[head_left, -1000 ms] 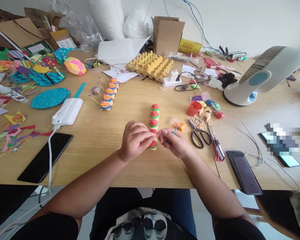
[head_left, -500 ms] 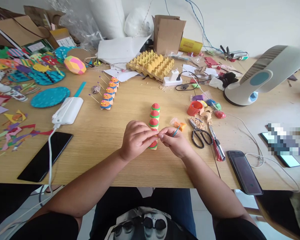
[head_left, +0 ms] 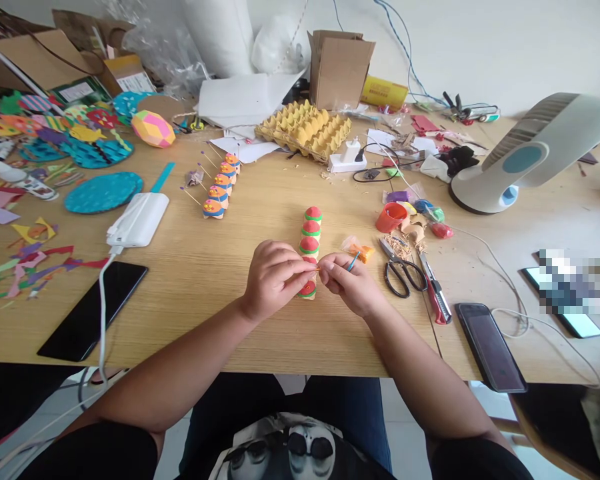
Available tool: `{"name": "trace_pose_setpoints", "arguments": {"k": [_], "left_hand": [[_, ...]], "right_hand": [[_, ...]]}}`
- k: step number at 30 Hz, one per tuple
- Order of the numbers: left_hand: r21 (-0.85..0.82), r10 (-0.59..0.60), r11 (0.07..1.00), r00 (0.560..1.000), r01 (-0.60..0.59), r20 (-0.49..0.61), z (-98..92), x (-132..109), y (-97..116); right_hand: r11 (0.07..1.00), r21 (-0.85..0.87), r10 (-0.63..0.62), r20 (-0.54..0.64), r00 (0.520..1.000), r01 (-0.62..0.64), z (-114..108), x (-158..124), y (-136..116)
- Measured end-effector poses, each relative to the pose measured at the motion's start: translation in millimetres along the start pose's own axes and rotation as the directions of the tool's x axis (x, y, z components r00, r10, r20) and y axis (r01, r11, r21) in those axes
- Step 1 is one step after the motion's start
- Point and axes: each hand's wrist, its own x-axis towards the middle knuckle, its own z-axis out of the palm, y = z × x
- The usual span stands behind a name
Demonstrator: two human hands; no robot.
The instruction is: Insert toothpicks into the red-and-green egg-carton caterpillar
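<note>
A row of red and green painted craft domes [head_left: 309,235] lies on the wooden table [head_left: 205,293] in front of me. My left hand [head_left: 273,278] is curled over the nearest dome, fingers pinched together. Touching it fingertip to fingertip, my right hand [head_left: 351,283] pinches something small and orange between thumb and finger. A thin blue stick pokes up out of that right hand.
Scissors [head_left: 399,270] and a red utility knife [head_left: 436,290] lie right of my hands, beside a red cup [head_left: 391,217]. Further off are an orange-blue dome row [head_left: 219,189], a yellow egg tray [head_left: 304,129], a fan [head_left: 527,157], a power bank [head_left: 139,219] and two phones [head_left: 92,311] [head_left: 490,346].
My hands have closed together until the fingertips meet, and the right hand has shifted slightly left. The objects on the table lie as before.
</note>
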Motion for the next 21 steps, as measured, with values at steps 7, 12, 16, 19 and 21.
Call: {"name": "trace_pose_setpoints", "arguments": {"k": [7, 12, 16, 19, 21], "left_hand": [[0.01, 0.005, 1.0, 1.0, -0.005, 0.007, 0.5, -1.3, -1.1], [0.012, 0.001, 1.0, 1.0, -0.001, -0.003, 0.7, -1.2, -1.4], [0.008, -0.006, 1.0, 1.0, 0.006, -0.006, 0.7, -0.9, -1.5], [0.0, -0.009, 1.0, 1.0, 0.009, -0.002, 0.9, -0.9, -1.4], [-0.01, -0.015, 1.0, 1.0, 0.015, 0.003, 1.1, -1.1, -1.5]], "right_hand": [[1.0, -0.012, -0.015, -0.015, 1.0, 0.015, -1.3, 0.8, 1.4], [0.996, -0.07, -0.056, -0.005, 0.998, 0.055, -0.1, -0.1, -0.4], [0.989, -0.109, -0.093, 0.026, 0.995, 0.095, 1.3, -1.0, -3.2], [0.985, -0.123, -0.116, 0.014, 0.993, 0.117, 1.1, -0.8, -2.9], [0.983, -0.139, -0.124, 0.002, 0.992, 0.123, 0.1, -0.2, -1.4]]}}
